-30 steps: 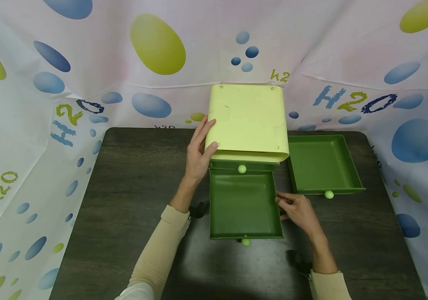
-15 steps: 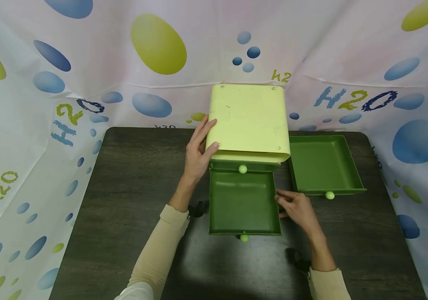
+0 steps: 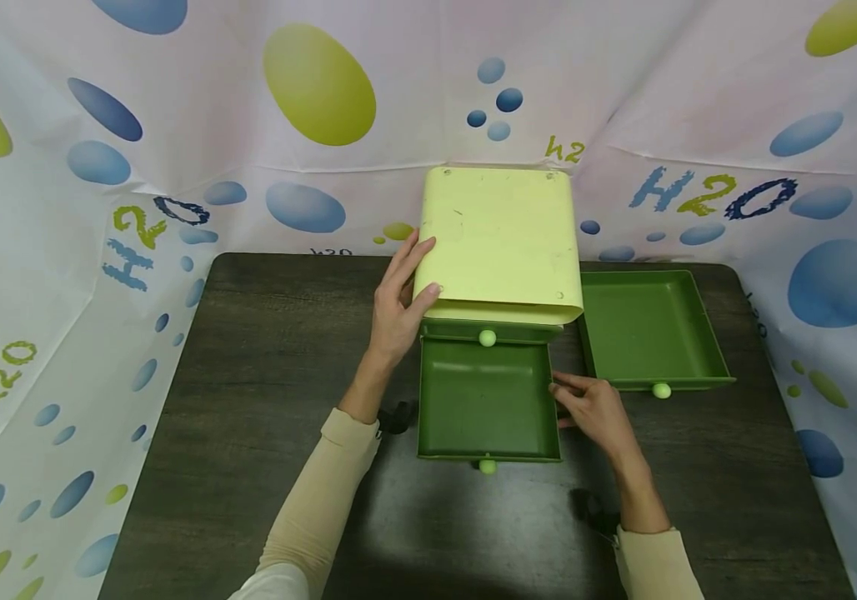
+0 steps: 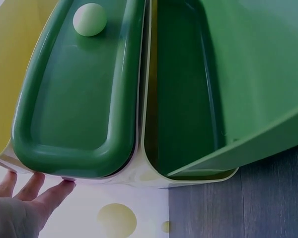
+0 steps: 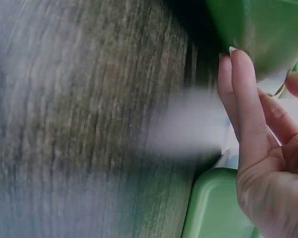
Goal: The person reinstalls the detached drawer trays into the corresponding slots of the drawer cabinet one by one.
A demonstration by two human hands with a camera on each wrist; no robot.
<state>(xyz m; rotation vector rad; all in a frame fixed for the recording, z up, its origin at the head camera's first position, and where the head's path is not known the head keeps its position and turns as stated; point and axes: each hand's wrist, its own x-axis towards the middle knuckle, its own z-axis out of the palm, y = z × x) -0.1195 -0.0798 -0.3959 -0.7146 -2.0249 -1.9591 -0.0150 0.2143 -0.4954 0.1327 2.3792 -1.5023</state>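
Note:
A pale yellow drawer cabinet (image 3: 499,237) stands at the back of the table. My left hand (image 3: 397,312) rests on its left side, fingers rather straight and thumb at the front top edge. In the left wrist view, a pushed-in drawer (image 4: 82,94) with a round light green knob sits between a bare yellow slot and the lowest slot. A green drawer (image 3: 488,404) sits partly in that lowest slot, its front sticking out. My right hand (image 3: 595,408) holds this drawer by its right side, fingertips against its underside in the right wrist view.
Another green drawer (image 3: 649,329) with a knob lies on the dark wooden table (image 3: 278,400), right of the cabinet. A patterned white curtain (image 3: 196,100) hangs close behind the cabinet and along both sides.
The held drawer has slid a little farther into the cabinet, and my right hand has moved with it. My left hand has stayed on the cabinet.

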